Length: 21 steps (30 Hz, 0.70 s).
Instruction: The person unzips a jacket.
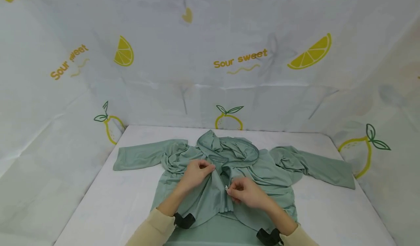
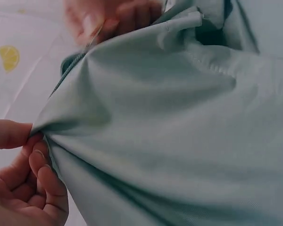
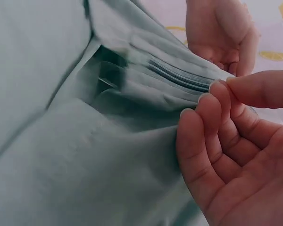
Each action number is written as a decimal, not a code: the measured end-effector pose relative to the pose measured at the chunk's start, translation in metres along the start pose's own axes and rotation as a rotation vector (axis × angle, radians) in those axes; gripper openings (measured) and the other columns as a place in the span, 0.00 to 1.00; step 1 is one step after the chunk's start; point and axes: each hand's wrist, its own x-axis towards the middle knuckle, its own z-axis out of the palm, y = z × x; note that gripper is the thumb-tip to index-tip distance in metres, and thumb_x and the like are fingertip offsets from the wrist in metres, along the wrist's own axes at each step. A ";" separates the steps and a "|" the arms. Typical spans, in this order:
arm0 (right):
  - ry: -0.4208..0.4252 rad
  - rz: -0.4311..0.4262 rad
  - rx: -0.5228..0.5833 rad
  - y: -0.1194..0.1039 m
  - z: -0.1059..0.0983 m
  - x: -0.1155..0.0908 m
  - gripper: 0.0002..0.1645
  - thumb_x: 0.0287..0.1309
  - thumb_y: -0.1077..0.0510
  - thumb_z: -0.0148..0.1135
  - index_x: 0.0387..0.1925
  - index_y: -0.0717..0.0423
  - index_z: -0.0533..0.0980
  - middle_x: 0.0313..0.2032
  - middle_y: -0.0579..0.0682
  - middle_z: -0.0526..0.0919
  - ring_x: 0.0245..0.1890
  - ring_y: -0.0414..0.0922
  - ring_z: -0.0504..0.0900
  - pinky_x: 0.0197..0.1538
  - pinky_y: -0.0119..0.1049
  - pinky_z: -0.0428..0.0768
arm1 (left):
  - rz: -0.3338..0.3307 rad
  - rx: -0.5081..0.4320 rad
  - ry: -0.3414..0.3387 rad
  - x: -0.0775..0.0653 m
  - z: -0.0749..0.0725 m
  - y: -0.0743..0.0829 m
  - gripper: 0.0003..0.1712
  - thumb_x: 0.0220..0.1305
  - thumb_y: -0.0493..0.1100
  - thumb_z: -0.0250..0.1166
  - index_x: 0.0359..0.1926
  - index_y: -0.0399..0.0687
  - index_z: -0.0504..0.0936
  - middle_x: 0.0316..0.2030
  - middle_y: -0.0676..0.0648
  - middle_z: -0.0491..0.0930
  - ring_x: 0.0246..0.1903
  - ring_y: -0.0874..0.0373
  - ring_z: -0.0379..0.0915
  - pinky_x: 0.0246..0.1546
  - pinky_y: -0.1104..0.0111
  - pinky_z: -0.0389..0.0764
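A sage-green zip-up jacket (image 1: pixel 203 198) lies front up, its sleeves spread to both sides and its collar (image 1: pixel 242 163) bunched at the far end. My left hand (image 1: pixel 196 173) pinches the left front edge below the collar; in the left wrist view, cloth creases fan out from its thumb and fingertips. Lower down, the right hand (image 1: pixel 247 192) pinches with thumb and forefinger at the small pale zipper pull (image 1: pixel 226 188). Below the pull the zipper (image 1: pixel 226 203) is joined down to the hem, and above it the two fronts part. Dark zipper teeth (image 3: pixel 179 77) run toward the right fingertips.
The jacket rests on a white-covered table (image 1: pixel 108 202). White curtains (image 1: pixel 203 71) printed with lemons surround its back and sides. Both wrists wear black cameras, the left one (image 1: pixel 185 220) and the right one (image 1: pixel 269 237), over the near part of the jacket.
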 end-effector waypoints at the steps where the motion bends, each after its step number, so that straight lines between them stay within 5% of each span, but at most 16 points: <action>1: -0.008 0.008 0.004 0.000 0.000 -0.002 0.17 0.67 0.54 0.56 0.26 0.63 0.77 0.18 0.54 0.77 0.17 0.41 0.72 0.24 0.36 0.75 | 0.000 0.013 0.015 0.001 -0.002 -0.001 0.13 0.63 0.50 0.64 0.31 0.46 0.86 0.26 0.50 0.79 0.24 0.59 0.69 0.25 0.67 0.72; 10: 0.032 0.046 0.040 -0.001 0.000 -0.004 0.18 0.67 0.52 0.56 0.27 0.62 0.77 0.20 0.54 0.77 0.20 0.47 0.76 0.27 0.42 0.77 | 0.128 0.207 0.089 -0.009 -0.004 -0.004 0.17 0.65 0.53 0.62 0.25 0.48 0.83 0.19 0.54 0.76 0.18 0.62 0.67 0.20 0.68 0.71; 12: 0.047 0.038 0.052 -0.004 -0.001 -0.004 0.18 0.67 0.53 0.56 0.28 0.63 0.78 0.21 0.55 0.78 0.20 0.46 0.76 0.28 0.43 0.78 | 0.118 0.221 0.050 -0.014 -0.003 -0.002 0.18 0.65 0.56 0.62 0.24 0.51 0.84 0.19 0.55 0.75 0.17 0.63 0.67 0.19 0.69 0.71; 17: 0.063 0.037 0.082 -0.009 0.000 -0.005 0.17 0.67 0.55 0.56 0.31 0.65 0.78 0.22 0.58 0.77 0.20 0.50 0.76 0.27 0.45 0.77 | 0.081 0.119 -0.181 -0.023 0.007 0.004 0.17 0.64 0.57 0.61 0.29 0.53 0.87 0.27 0.55 0.80 0.23 0.63 0.72 0.25 0.70 0.74; 21: 0.061 0.027 0.089 -0.009 0.002 -0.004 0.16 0.67 0.55 0.55 0.31 0.65 0.78 0.22 0.58 0.78 0.21 0.50 0.77 0.28 0.45 0.78 | 0.044 -0.016 -0.184 -0.024 0.014 0.006 0.12 0.64 0.50 0.64 0.31 0.48 0.87 0.30 0.50 0.81 0.22 0.63 0.69 0.24 0.70 0.72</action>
